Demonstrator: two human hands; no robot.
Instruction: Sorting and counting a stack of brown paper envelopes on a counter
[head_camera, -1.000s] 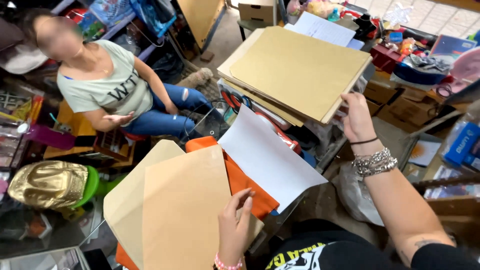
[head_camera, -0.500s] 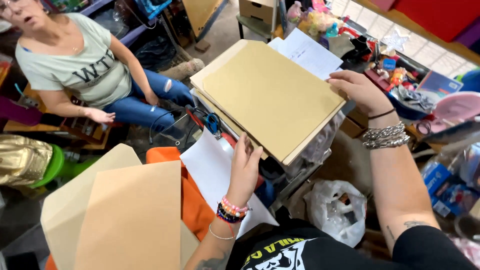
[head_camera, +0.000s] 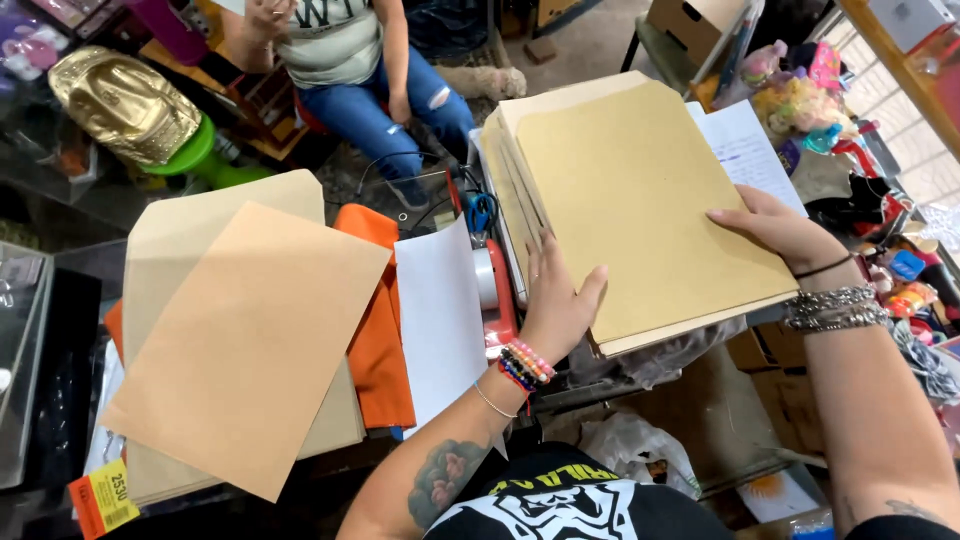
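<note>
Both hands on a stack of tan manila envelopes (head_camera: 640, 200), which sits right of centre on a cluttered tabletop, tilted slightly with its long edge running toward the lower right. Left hand (head_camera: 556, 300) lies flat at the stack's lower left edge, fingers spread and extended, palm down, pressing rather than gripping; beaded bracelets at that wrist. Right hand (head_camera: 775, 232) rests at the stack's right edge, fingers laid loosely on the top envelope, thumb side at the rim; whether the thumb curls under the edge cannot be told. Metal chain bracelets (head_camera: 835, 308) at that wrist. A white lined sheet (head_camera: 745, 150) pokes out from behind the stack's upper right corner. Just left of the left hand, a red tape dispenser (head_camera: 495, 290) with a roll in it, and blue-handled scissors (head_camera: 481, 212) above that. A blank white sheet (head_camera: 440, 320) lies beside the dispenser, partly over an orange folder (head_camera: 380, 340). Further left, well apart from the stack, two large kraft envelopes (head_camera: 240, 340) overlap at an angle. A gold shiny cap (head_camera: 125, 105) sits on something green at upper left. Another person in jeans (head_camera: 385, 105) sits across, at the top of the view.
</note>
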